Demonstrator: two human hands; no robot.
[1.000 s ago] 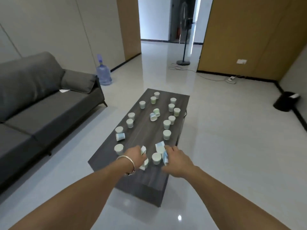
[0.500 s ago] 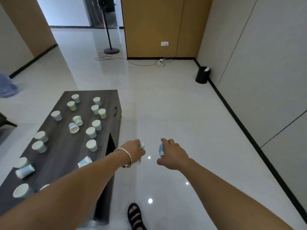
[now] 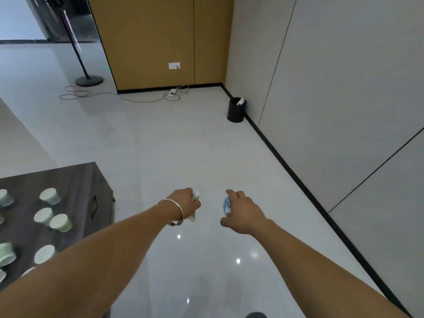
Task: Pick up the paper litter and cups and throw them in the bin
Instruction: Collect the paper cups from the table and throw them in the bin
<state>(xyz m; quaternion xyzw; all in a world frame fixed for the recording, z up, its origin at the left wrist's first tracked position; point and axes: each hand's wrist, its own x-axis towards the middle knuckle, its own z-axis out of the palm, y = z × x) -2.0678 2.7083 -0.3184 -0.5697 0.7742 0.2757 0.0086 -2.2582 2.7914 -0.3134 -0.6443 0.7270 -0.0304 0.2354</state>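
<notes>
Cups [image 3: 49, 196], pale green and white, are shown upright on the dark table [image 3: 75, 180], spread from its near edge towards its far right corner. The glossy white floor [image 3: 183, 145] is seen beyond the table's right edge. A round stand base [image 3: 89, 80] and a trailing cable [image 3: 137, 100] are seen before the far wooden panelling. The black bin [image 3: 236, 112] is set on the floor against the skirting of the right-hand wall, near the room's corner and well apart from both hands; a white scrap [image 3: 240, 101] is visible at its rim. Both hands are held out over the floor, beyond the table's right edge. The left hand [image 3: 185, 203], with a bangle [image 3: 174, 206] at the wrist, is closed round a crumpled greenish-white paper piece [image 3: 196, 195]. The right hand [image 3: 243, 212] is curled round a crumpled blue-and-white paper piece [image 3: 226, 205], gripped between thumb and fingers.
</notes>
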